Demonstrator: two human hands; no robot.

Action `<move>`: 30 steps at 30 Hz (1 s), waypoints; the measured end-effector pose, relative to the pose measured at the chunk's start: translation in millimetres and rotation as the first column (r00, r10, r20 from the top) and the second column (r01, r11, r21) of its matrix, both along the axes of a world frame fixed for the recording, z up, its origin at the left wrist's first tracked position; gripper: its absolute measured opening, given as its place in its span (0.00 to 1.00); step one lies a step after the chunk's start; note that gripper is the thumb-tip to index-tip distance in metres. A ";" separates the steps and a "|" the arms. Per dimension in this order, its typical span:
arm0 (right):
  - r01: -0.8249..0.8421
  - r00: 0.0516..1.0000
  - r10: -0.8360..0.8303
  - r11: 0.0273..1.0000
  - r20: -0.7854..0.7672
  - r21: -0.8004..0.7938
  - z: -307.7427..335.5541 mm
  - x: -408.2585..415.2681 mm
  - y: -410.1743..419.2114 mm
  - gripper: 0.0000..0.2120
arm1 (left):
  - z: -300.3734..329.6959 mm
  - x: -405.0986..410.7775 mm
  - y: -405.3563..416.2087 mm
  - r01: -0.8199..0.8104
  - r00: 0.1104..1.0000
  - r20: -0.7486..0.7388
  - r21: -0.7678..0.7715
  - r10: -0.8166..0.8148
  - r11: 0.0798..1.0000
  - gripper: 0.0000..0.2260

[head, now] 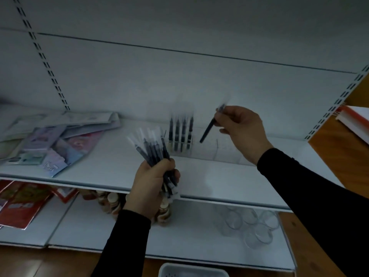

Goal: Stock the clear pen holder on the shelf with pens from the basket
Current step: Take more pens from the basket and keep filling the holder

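Now, step: right hand (242, 129) pinched one pen (207, 131) beside the clear pen holder (180, 136) on the shelf (111, 168).
Left hand (152, 186): gripped a bunch of pens (151, 148) (many left).
Next: I think, tip the pen into the holder.

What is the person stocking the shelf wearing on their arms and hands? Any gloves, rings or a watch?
Both arms are covered by long, plain black sleeves that end at the wrists: the left sleeve and the right sleeve. The left hand and right hand are bare, with no gloves. No ring, watch or marking shows, though the picture is dim and somewhat blurred.
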State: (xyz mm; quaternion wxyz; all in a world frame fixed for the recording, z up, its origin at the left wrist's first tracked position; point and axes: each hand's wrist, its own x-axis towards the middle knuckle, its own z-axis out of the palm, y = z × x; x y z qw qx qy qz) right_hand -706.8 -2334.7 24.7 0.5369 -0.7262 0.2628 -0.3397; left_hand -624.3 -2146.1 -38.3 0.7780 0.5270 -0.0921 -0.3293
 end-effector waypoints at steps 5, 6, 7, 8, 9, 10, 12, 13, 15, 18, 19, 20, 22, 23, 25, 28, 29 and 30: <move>0.062 0.998 -0.061 0.997 0.034 -0.043 -2.4 20.1 -3.4 0.03 | 6.2 6.7 4.3 0.007 0.999 0.035 0.029 -0.008 1.000 0.02; 0.066 0.997 -0.065 0.997 0.038 -0.041 -3.0 22.3 -3.4 0.03 | 7.6 7.5 5.7 0.009 1.000 0.021 0.026 -0.009 1.000 0.03; 0.067 0.997 -0.065 0.997 0.039 -0.044 -4.0 24.5 -3.4 0.03 | 8.5 8.4 6.7 0.007 1.000 0.010 0.027 -0.008 1.000 0.03; 0.065 0.997 -0.063 0.997 0.037 -0.048 -4.7 26.2 -3.2 0.03 | 9.2 8.7 7.3 0.008 1.000 0.006 0.030 -0.008 1.000 0.03; 0.063 0.998 -0.062 0.997 0.031 -0.050 -6.0 28.0 -2.6 0.03 | 9.0 8.8 7.6 0.009 1.000 0.006 0.034 -0.009 0.999 0.04; 0.062 0.998 -0.060 0.997 0.027 -0.049 -7.2 29.6 -2.0 0.03 | 8.9 8.8 7.7 0.009 1.000 0.008 0.039 -0.009 0.999 0.05; 0.059 0.998 -0.058 0.998 0.024 -0.038 -9.9 33.1 -0.3 0.03 | 8.5 9.4 8.2 0.004 1.000 0.026 0.051 -0.006 0.999 0.05; 0.058 0.998 -0.057 0.998 0.026 -0.031 -10.8 34.7 0.6 0.03 | 8.2 10.0 8.6 0.004 0.999 0.034 0.056 -0.006 0.998 0.04; 0.053 0.998 -0.053 0.998 0.020 -0.025 -12.9 37.5 2.0 0.03 | 7.2 11.9 10.7 0.002 1.000 0.031 0.057 -0.004 0.998 0.03; 0.032 0.999 -0.032 0.999 0.015 -0.016 -15.5 40.0 5.5 0.03 | 6.8 15.2 14.1 0.010 1.000 0.025 0.061 -0.011 0.998 0.03; 0.027 1.000 -0.027 0.999 0.016 -0.017 -15.9 41.0 6.5 0.03 | 6.5 16.0 15.0 0.009 1.000 0.025 0.063 -0.011 0.998 0.03; 0.028 0.999 -0.028 0.999 0.016 -0.023 -16.2 41.8 6.7 0.03 | 6.5 16.7 15.5 0.006 1.000 0.026 0.067 -0.008 0.998 0.03; 0.044 0.999 -0.044 0.997 0.001 -0.062 -17.4 43.0 6.2 0.03 | 6.7 17.0 15.7 0.000 1.000 0.026 0.072 -0.002 0.997 0.03; 0.049 0.999 -0.051 0.994 -0.012 -0.094 -17.9 43.3 6.0 0.03 | 7.1 16.8 15.8 -0.003 1.000 0.024 0.072 0.001 0.997 0.03; 0.047 0.998 -0.054 0.986 -0.037 -0.160 -20.0 43.3 6.2 0.04 | 7.6 16.3 16.3 -0.009 1.000 0.019 0.072 0.008 0.997 0.03; 0.034 0.996 -0.050 0.975 -0.070 -0.219 -24.4 43.4 9.4 0.05 | 8.2 15.6 16.5 -0.013 1.000 0.015 0.075 0.012 0.997 0.03; 0.035 0.995 -0.056 0.972 -0.084 -0.233 -26.4 43.7 10.5 0.04 | 8.8 15.1 16.0 -0.014 1.000 0.015 0.075 0.013 0.997 0.03; 0.038 0.993 -0.064 0.968 -0.100 -0.249 -28.7 43.9 11.3 0.03 | 9.5 14.5 15.5 -0.015 1.000 0.014 0.074 0.014 0.997 0.03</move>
